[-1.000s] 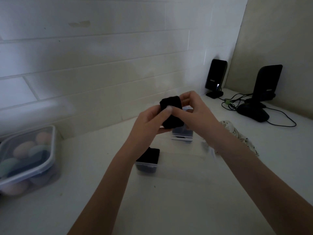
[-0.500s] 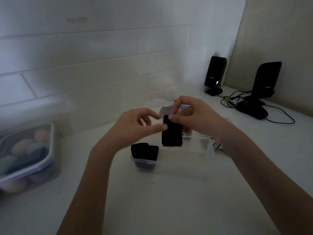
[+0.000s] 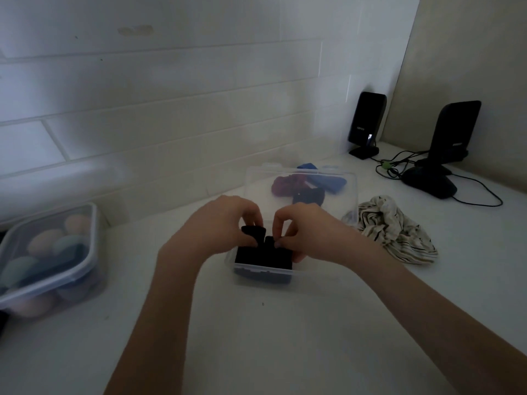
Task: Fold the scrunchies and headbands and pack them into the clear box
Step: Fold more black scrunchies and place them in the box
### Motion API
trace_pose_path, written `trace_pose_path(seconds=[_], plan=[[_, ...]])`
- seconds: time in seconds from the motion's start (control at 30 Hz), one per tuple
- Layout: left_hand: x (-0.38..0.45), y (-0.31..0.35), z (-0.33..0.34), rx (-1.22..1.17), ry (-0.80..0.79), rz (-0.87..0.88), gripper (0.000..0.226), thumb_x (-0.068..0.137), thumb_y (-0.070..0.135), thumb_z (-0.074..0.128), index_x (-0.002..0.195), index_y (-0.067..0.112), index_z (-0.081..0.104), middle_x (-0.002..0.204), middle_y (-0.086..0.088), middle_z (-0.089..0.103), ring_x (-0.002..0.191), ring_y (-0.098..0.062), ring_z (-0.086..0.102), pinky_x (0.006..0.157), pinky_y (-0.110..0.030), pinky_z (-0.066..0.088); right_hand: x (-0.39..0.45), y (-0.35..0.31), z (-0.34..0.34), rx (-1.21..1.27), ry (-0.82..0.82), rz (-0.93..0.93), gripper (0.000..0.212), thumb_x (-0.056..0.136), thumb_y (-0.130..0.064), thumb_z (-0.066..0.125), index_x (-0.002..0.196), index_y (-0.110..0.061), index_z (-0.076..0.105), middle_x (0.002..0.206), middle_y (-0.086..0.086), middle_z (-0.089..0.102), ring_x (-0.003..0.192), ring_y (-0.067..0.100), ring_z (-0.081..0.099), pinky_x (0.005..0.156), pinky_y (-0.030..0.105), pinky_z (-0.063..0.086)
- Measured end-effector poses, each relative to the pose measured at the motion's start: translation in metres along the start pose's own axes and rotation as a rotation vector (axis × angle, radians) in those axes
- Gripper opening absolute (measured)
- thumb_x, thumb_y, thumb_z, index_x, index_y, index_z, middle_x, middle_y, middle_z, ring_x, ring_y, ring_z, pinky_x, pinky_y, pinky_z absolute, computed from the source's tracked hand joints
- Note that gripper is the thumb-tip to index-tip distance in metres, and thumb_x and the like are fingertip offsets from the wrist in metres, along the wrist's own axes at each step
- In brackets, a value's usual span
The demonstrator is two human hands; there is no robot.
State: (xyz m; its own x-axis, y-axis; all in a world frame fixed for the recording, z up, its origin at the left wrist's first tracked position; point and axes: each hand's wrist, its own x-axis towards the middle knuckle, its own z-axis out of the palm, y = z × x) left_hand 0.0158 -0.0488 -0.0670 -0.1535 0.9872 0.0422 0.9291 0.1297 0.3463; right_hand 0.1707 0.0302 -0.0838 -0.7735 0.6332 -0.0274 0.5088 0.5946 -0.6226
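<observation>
**Head view: second black piece goes down into the box**

Head camera, half a second back, had my folded black headband held up in the air above the clear box [image 3: 296,270], pinched between both hands. Now both hands have dropped to the box's left end, and the black headband [image 3: 263,253] sits inside it, against or on top of the dark piece already packed there. My left hand [image 3: 225,223] is pinching a raised black flap at the top of the fold; my right hand [image 3: 308,230] is pinching the fabric just beside it, fingertips pressed in. Neither has let go.

I judge this as the tuck-in stage: the fold is made, and what's left for this piece is to press it flat and release. Several items are still unpacked. A maroon scrunchie [image 3: 285,186], a blue headband [image 3: 328,181] and a dark scrunchie [image 3: 309,195] lie behind my hands on what looks like the clear lid [image 3: 256,181], and a striped headband [image 3: 396,229] lies crumpled on the desk [image 3: 256,337] just right of the box.

Hard to make out: the light is dim, so the two black pieces merge into one mass and I can't find the seam between them. My hands cover the box's back edge, and its right end nearly vanishes against the desk. Whether the blue fabric is one item or two I cannot tell.
</observation>
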Motion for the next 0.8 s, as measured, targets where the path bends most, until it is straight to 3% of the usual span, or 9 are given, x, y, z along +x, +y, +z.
trace_pose_path(seconds=[0.1,0.2,0.3,0.43,0.57,0.63,0.7,0.8], plan=[[0.002,0.011,0.009,0.191,0.065,0.033,0.027,0.07,0.025,0.075,0.091,0.029,0.059,0.094,0.01,0.05,0.084,-0.012,0.05,0.07,-0.028,0.039,0.0,-0.002,0.002,-0.091,-0.007,0.003,0.005,0.083,-0.012,0.068,0.088,-0.011,0.068,0.087,0.011,0.072,0.064,0.023,0.071,0.065,0.034,0.061],[0.003,0.016,0.012,0.215,-0.003,-0.007,0.016,0.073,0.022,0.071,0.081,0.03,0.061,0.091,0.007,0.063,0.088,-0.016,0.059,0.067,-0.026,0.037,-0.004,-0.006,0.001,-0.296,-0.055,-0.008,0.019,0.082,-0.024,0.07,0.1,-0.018,0.07,0.101,0.006,0.07,0.074,0.021,0.065,0.07,0.032,0.056],[0.004,0.017,0.012,0.207,-0.029,-0.045,0.016,0.074,0.019,0.071,0.087,0.029,0.071,0.097,0.002,0.069,0.09,-0.018,0.063,0.07,-0.025,0.042,-0.01,-0.011,0.0,-0.558,-0.053,-0.025,0.03,0.082,-0.042,0.065,0.108,-0.027,0.068,0.105,0.001,0.066,0.093,0.023,0.062,0.068,0.03,0.044],[0.005,0.024,0.015,0.257,-0.05,-0.035,0.024,0.078,0.013,0.064,0.099,0.024,0.07,0.109,-0.002,0.065,0.098,-0.022,0.062,0.08,-0.03,0.048,-0.014,-0.015,0.005,-0.661,0.006,-0.084,0.034,0.083,-0.046,0.06,0.104,-0.021,0.068,0.089,0.001,0.05,0.077,0.023,0.053,0.063,0.03,0.035],[0.004,0.027,0.018,0.336,-0.012,-0.015,0.03,0.082,0.017,0.06,0.112,0.024,0.062,0.113,0.001,0.064,0.104,-0.02,0.058,0.077,-0.028,0.039,-0.013,-0.014,0.006,-0.701,0.034,-0.083,0.029,0.085,-0.042,0.06,0.102,-0.019,0.064,0.068,-0.003,0.039,0.073,0.024,0.051,0.063,0.029,0.032],[0.003,0.028,0.02,0.444,-0.002,-0.003,0.032,0.084,0.018,0.059,0.116,0.024,0.06,0.115,0.001,0.064,0.108,-0.021,0.056,0.084,-0.029,0.036,-0.014,-0.013,0.006,-0.729,0.053,-0.098,0.03,0.084,-0.043,0.06,0.104,-0.021,0.064,0.069,-0.002,0.039,0.076,0.025,0.054,0.064,0.03,0.032],[0.002,0.032,0.021,0.5,-0.023,-0.029,0.031,0.084,0.016,0.059,0.113,0.022,0.064,0.111,-0.003,0.066,0.102,-0.023,0.06,0.076,-0.028,0.037,-0.014,-0.011,0.006,-0.731,0.054,-0.097,0.033,0.083,-0.046,0.06,0.105,-0.022,0.066,0.071,-0.001,0.045,0.072,0.023,0.051,0.064,0.029,0.033],[0.0,0.035,0.019,0.49,-0.094,-0.064,0.027,0.084,0.016,0.06,0.109,0.02,0.068,0.102,-0.006,0.066,0.091,-0.024,0.063,0.067,-0.026,0.037,-0.012,-0.009,0.005,-0.674,0.029,-0.082,0.041,0.08,-0.054,0.06,0.107,-0.024,0.067,0.089,0.002,0.064,0.083,0.024,0.062,0.067,0.03,0.041]])
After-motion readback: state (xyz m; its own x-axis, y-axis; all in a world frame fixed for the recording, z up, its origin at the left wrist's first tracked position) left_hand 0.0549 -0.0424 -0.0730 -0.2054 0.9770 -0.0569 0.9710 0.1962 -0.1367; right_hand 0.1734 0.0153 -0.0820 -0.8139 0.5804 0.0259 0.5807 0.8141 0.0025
